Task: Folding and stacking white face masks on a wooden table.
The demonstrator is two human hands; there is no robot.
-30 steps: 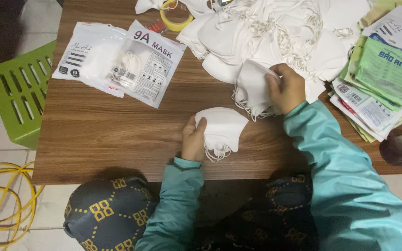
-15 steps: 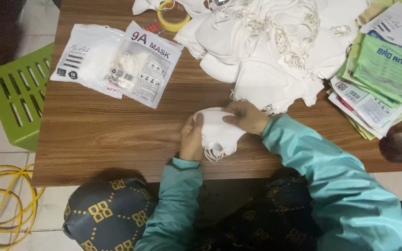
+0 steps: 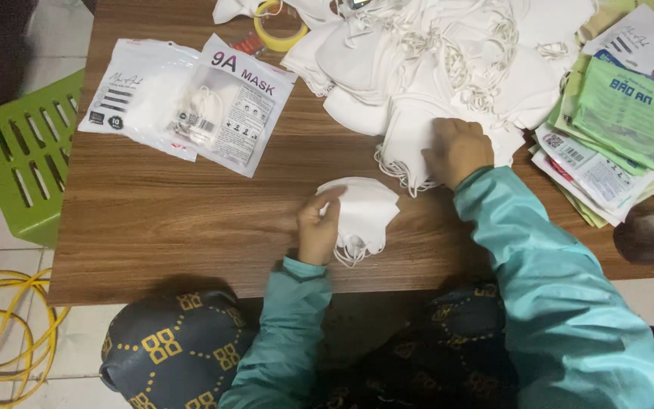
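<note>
Nearest the person, at the table's (image 3: pixel 191 235) front edge, the left hand (image 3: pixel 318 231) rests on a small stack of folded white face masks (image 3: pixel 365 212). Its grip is clamped on the stack's left side, thumb on top and fingers curled at the edge, while the ear loops spill out below toward the table edge. The stack lies flat on the wood-grain top, just in front of the teal sleeve.

A little farther and to the right, the right hand (image 3: pixel 457 149) lies palm down on the near edge of a large heap of loose white masks (image 3: pixel 433 68). Its fingers are bent onto a single mask there; whether they pinch it or only press it I cannot tell.

To the left lie two sealed mask packets (image 3: pixel 191 98), overlapping. To the right is a fanned pile of green and white empty packets (image 3: pixel 615 129). At the far edge a roll of yellow tape (image 3: pixel 278 26) sits beside the heap. A green plastic stool (image 3: pixel 20 151) stands left of the table.
</note>
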